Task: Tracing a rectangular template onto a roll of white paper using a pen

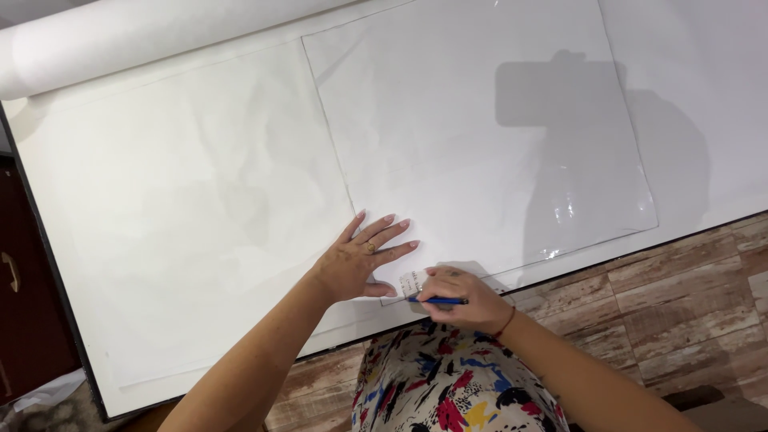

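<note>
A clear plastic sheet (480,128) lies on white paper (176,208) that covers a table. My left hand (362,258) rests flat with fingers spread on the sheet's near left corner. Just to its right, my right hand (460,296) grips a blue pen (438,301) and the end of a small white ruler (411,282) at the sheet's near edge. The pen points left, toward my left thumb.
A roll of white paper (120,36) lies along the far left edge of the table. Wood-look floor tiles (680,296) show at the right. A dark cabinet (24,296) stands at the left. My patterned clothing (448,384) is at the bottom.
</note>
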